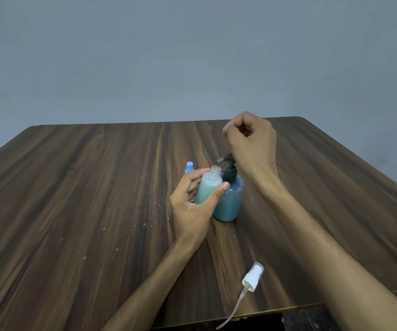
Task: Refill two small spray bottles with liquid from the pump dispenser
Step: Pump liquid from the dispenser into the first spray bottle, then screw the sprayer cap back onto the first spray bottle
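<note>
While left hand [192, 206] grips open spray bottle [208, 188], pump dispenser [229, 199] touching, right hand [252, 137] above

I see a dark streaked wood-grain table [97, 187], a teal pump dispenser [231, 201] with black head, a pale-green clear bottle [208, 189], a blue cap [189, 167], a white sprayer [252, 278].

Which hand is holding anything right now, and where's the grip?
The left hand holds the open spray bottle by its body, thumb and fingers on opposite sides. The right hand, loosely curled above the pump dispenser, holds nothing visible.
</note>
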